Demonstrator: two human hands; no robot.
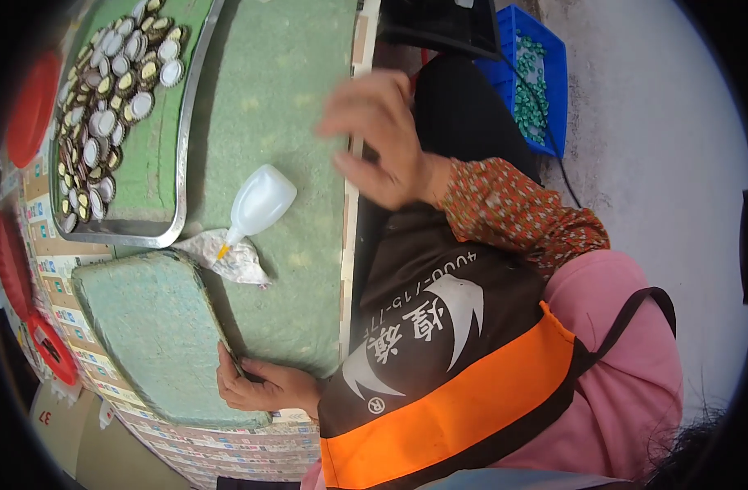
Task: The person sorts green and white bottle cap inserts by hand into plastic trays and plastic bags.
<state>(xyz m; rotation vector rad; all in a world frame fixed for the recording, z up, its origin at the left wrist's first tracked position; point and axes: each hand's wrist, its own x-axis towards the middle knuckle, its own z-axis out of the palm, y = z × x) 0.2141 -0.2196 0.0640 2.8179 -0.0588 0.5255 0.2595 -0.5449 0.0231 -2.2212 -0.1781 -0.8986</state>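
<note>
My left hand [263, 385] grips the near edge of a flat board covered in worn pale-green cloth [153, 327], thumb on one side and fingers on the other. My right hand [382, 135], blurred by motion, hovers over the table's edge with fingers and thumb apart and nothing visible in them. Between the hands, a white squeeze bottle [263, 200] with a yellow nozzle lies tilted, its tip on a crumpled whitish cloth [235, 260]. Beyond it stands a metal tray [183, 155] lined in green, heaped with round scalloped brown pieces [116, 73] with white or yellowish faces.
The table has a green covering [296, 106] and a pale edge strip [351, 245]. Red plastic dishes [32, 110] stand along the far side. On the floor to the right, a blue crate [558, 90] holds small green pieces, with a black cable [558, 163] across it.
</note>
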